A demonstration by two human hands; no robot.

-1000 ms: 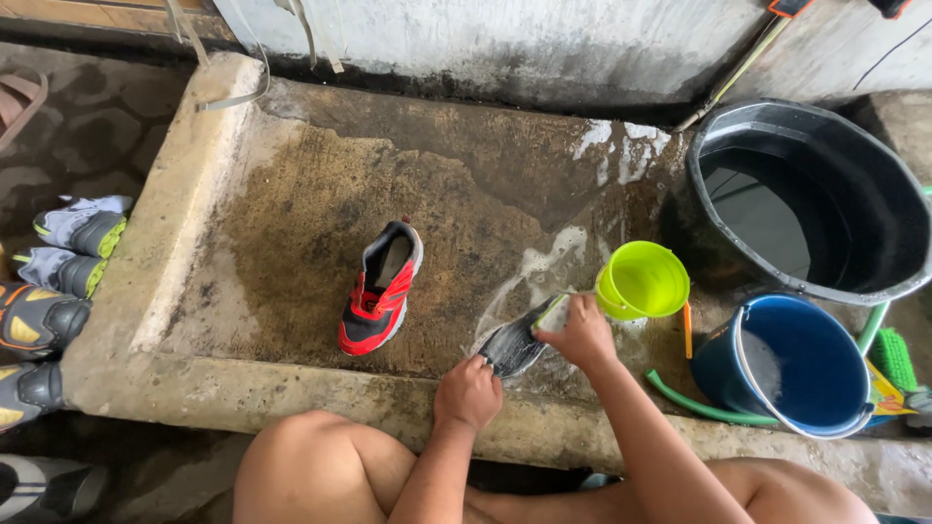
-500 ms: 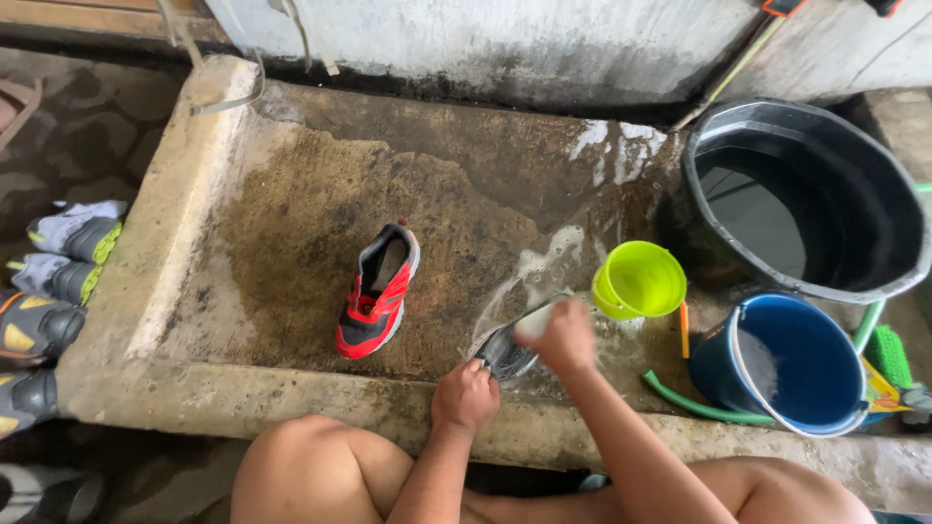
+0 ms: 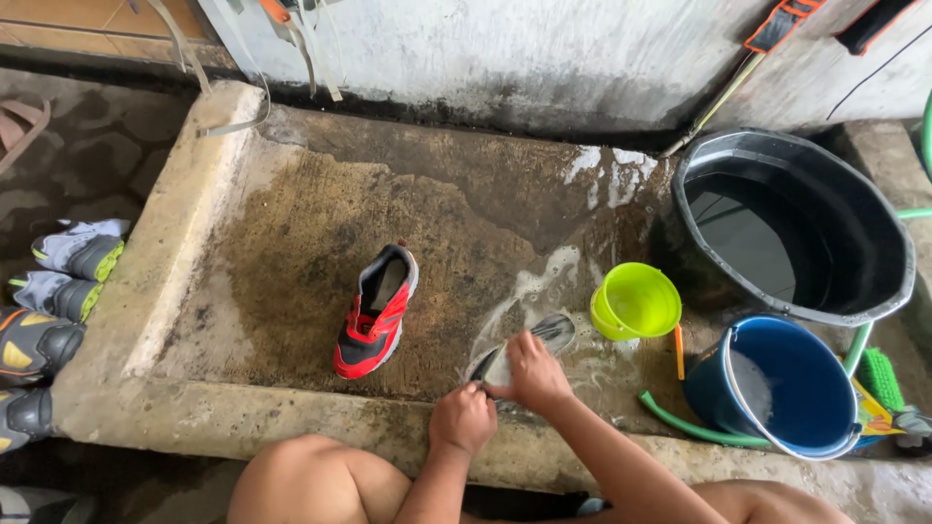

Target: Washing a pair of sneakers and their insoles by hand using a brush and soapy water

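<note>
A grey insole (image 3: 555,332) lies flat on the wet concrete slab (image 3: 291,252), near its front edge. My left hand (image 3: 464,419) grips the insole's near end. My right hand (image 3: 532,371) is closed over a small pale scrubber (image 3: 499,370) and presses it on the middle of the insole. A red and black sneaker (image 3: 377,312) stands upright on the slab, to the left of my hands and apart from them. Soapy water streaks the slab around the insole.
To the right of my hands are a lime-green cup (image 3: 636,301), a blue bucket (image 3: 777,383) and a big black tub of water (image 3: 791,228). A green hose (image 3: 680,419) curls below the bucket. Several shoes (image 3: 73,257) lie on the ground to the left. My bare knees are at the front edge.
My right hand has slid back along the insole, from its far end towards my left hand. More of the insole's far tip now shows. The sneaker has not moved.
</note>
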